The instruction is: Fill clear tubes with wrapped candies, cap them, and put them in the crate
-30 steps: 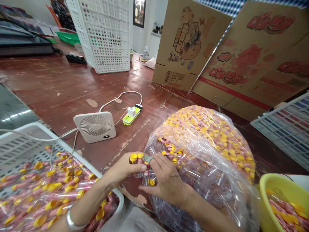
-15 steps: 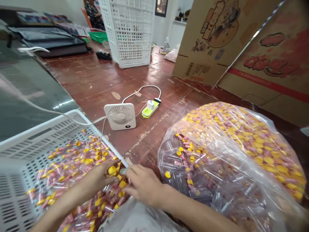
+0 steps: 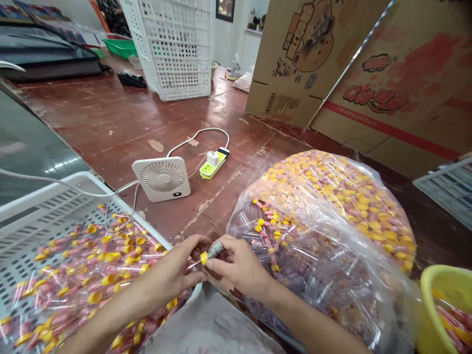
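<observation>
L hand fingers curled in around a clear tube w/ pink contents, hold looks snug; R hand thumb + index tips nearly together, pinching the tube's yellow cap from the R side. R index bears a grey speckled wrap. Tube + cap sit btwn the two hands, tilted, near R rim of the basket; rest of tube hidden by L fingers. L to R: dark case at far upper L; white slotted basket lower L, holding many yellow-capped tubes w/ pink contents, lying every which way. Green tray in bkgd, then white fan standing on worn red-brown surface, cable trailing over basket rim. Tall white mesh crate behind fan. Green power strip w/ white plug just R of fan. Grey cloth at bottom ctr, btwn forearms. Large clear bag R of hands: yellow + pink mass toward rear, mostly clear tubes nearer. Printed cardboard upright behind bag. Far R: pale slatted crate, partly cut off; yellow bucket below it, pink + yellow pieces inside.
</observation>
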Tool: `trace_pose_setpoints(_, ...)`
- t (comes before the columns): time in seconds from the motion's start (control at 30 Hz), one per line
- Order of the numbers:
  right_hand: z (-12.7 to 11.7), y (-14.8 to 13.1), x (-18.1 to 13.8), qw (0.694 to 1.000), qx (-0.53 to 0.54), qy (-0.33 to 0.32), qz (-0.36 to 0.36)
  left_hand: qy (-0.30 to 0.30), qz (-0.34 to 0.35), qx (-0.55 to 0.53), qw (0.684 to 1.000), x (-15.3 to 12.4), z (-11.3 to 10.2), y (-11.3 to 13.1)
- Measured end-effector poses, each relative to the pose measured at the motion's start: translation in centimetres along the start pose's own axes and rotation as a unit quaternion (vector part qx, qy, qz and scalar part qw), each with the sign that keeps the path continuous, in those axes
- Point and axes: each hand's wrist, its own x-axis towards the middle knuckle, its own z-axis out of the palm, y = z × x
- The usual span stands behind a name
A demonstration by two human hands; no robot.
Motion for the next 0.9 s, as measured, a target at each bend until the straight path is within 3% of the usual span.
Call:
trace_pose_setpoints(0.13,-1.1,-0.2,-0.8,0.999,0.052,-0.006,-0.01,-0.015,-0.023,-0.025,0.999,-1.2,-0.2,0.4)
trace_pose_setpoints(0.4,-3.2,-1.1,-2.9,0.988,0.146,-0.029,0.034,-0.043,-0.008,-0.071,0.996,-1.3,0.6,2.0)
trace_pose_setpoints(0.53,-2.8,-1.4,-4.7,0.997,0.065,0.015,0.042,-0.075,0.001,-0.071,0.995,-0.9,1.9,3.0)
trace_pose_setpoints(0.9,-3.9,-1.9,-8.8,0.987,-0.106,0.111,-0.038,-0.16,-0.015,-0.026,0.987,-1.7,3.3,4.8)
